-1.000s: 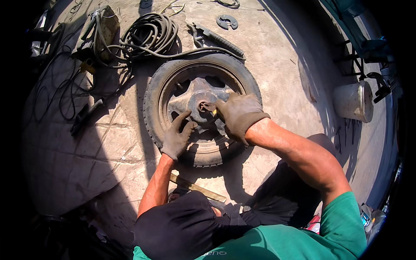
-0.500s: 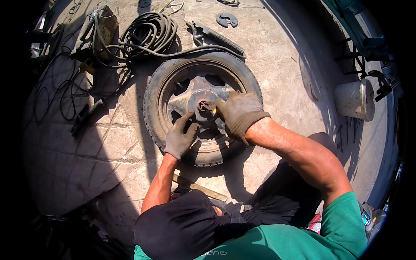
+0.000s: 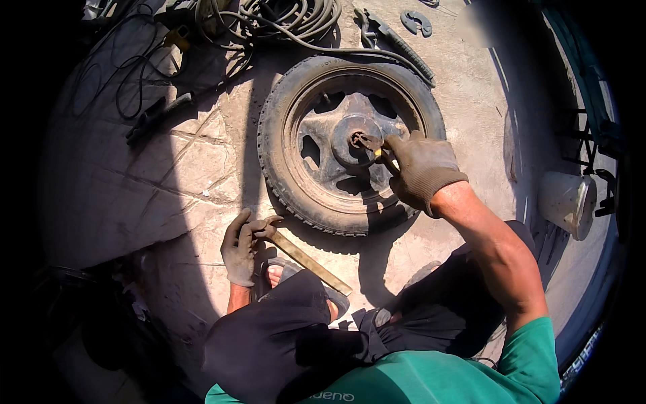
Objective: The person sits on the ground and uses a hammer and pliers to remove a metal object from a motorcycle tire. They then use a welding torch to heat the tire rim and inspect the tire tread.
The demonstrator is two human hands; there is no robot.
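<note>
A spoked wheel with a black tyre [image 3: 277,151] lies flat on the ground in front of me. My right hand [image 3: 425,165], in a grey-brown work glove, is closed round pliers [image 3: 379,154] with yellow on the handles. The jaws of the pliers reach to the rusty centre of the wheel's hub [image 3: 346,145]. Below the tyre's left side, my gloved left hand [image 3: 240,250] has its fingers at the upper end of a long, flat yellowish-brown bar [image 3: 309,260], like a wooden handle. The bar slants down over my foot; the glove partly covers its end.
Coiled hose [image 3: 296,17] lies beyond the wheel, and a long ribbed tool handle [image 3: 406,52] rests against its far side. Farther right is a C-shaped metal plate [image 3: 416,23]. A dark tool [image 3: 158,116] lies at left, a white bucket [image 3: 564,202] at right.
My left hand has left the hub and come down to the bar, whose upper end is now at its fingers. My right hand stays at the hub with the pliers. The whole view has shifted.
</note>
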